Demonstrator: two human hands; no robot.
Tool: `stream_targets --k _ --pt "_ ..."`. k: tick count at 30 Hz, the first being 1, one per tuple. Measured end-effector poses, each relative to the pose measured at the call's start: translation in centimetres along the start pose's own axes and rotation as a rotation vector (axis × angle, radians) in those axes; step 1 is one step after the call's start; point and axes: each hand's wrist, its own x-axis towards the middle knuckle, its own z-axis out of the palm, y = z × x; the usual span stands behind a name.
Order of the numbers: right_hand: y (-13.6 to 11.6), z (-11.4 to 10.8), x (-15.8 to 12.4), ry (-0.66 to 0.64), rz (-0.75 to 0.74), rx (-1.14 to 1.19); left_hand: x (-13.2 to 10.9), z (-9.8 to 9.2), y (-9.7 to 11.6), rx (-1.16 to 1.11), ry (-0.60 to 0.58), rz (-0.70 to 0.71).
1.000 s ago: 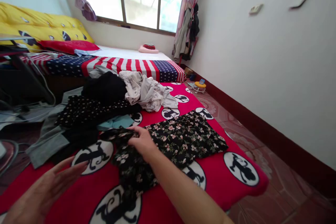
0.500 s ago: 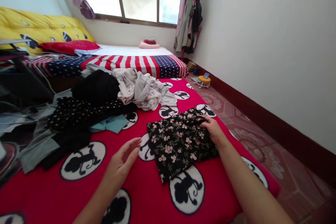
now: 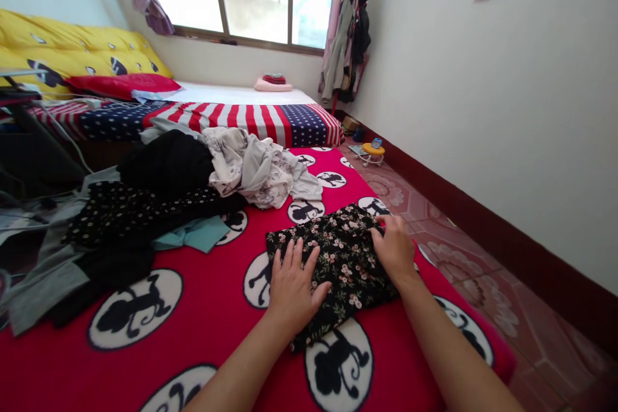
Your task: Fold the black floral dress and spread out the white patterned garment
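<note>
A black floral garment [image 3: 342,251] lies folded on a red blanket [image 3: 203,296] printed with black monkey figures in white circles. My left hand [image 3: 293,286] lies flat on the garment's left part, fingers spread and open. My right hand [image 3: 394,248] rests on its right edge with the fingers curled down onto the cloth.
A heap of clothes lies to the left: a black dotted piece [image 3: 130,209], a black piece [image 3: 167,161], a pale grey piece [image 3: 255,170] and a teal piece [image 3: 196,235]. Behind is a stars-and-stripes mattress [image 3: 241,119]. Tiled floor [image 3: 487,283] and a white wall run along the right.
The floral garment was folded from left over to the right. My right hand carried its edge across, and my left hand has now come down flat on the folded piece.
</note>
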Motion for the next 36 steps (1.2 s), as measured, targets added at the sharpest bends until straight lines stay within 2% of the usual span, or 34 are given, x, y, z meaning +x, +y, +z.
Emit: stream_targets --k 1,2,3,5,7,9,12,15,17,21,25,27,30,33,35,36 --pt "-1.1 -0.3 -0.6 0.031 -0.106 0.020 -0.1 0.2 0.0 0.010 0.020 0.002" --pt "-2.3 -0.4 -1.4 0.003 -0.224 0.075 -0.2 0.4 0.0 0.016 0.036 0.002" --pt "-3.4 -0.3 -2.2 -0.077 -0.341 0.144 -0.2 0.5 0.1 0.020 0.046 0.002" --pt "-5.2 0.4 -3.7 -0.318 -0.541 0.244 -0.3 0.6 0.1 0.026 0.057 -0.002" --pt "-5.5 1.4 -4.1 -0.529 -0.662 0.213 -0.3 0.7 0.1 0.028 0.062 -0.005" --pt "-4.4 2.1 -3.0 -0.597 -0.659 0.045 -0.3 0.6 0.1 0.022 0.072 -0.006" --pt "-1.4 1.3 0.2 -0.452 -0.384 -0.267 -0.3 0.6 0.1 0.004 0.092 -0.005" --pt "0.5 -1.0 1.7 -0.243 -0.191 -0.335 -0.3 0.6 0.1 -0.016 0.090 -0.014" --pt "0.6 -2.6 0.6 -0.203 -0.145 -0.302 -0.3 0.5 0.1 -0.034 0.092 -0.016" --pt "0.0 -3.7 -3.7 -0.302 0.023 -0.370 -0.3 0.1 -0.2 -0.110 0.128 0.007" --pt "2.1 -2.9 -4.9 -0.333 -0.042 -0.216 -0.3 -0.4 -1.1 -0.240 0.211 -0.029" --pt "3.6 -2.7 -4.3 -0.299 -0.083 -0.118 -0.3 -0.5 -1.8 -0.299 0.247 -0.071" --pt "4.7 -3.0 -3.5 -0.223 -0.079 -0.155 0.0 -0.5 -3.0 -0.409 0.317 -0.158" --pt "2.8 -3.5 -3.9 -0.094 -0.160 -0.213 0.3 -0.4 -4.2 -0.583 0.420 -0.304" --pt "0.0 -3.4 -4.7 -0.037 -0.228 -0.141 0.5 -0.4 -4.8 -0.751 0.441 -0.404" --pt "-1.8 -3.2 -5.2 -0.061 -0.252 -0.079 0.5 -0.4 -5.1 -0.836 0.431 -0.451"
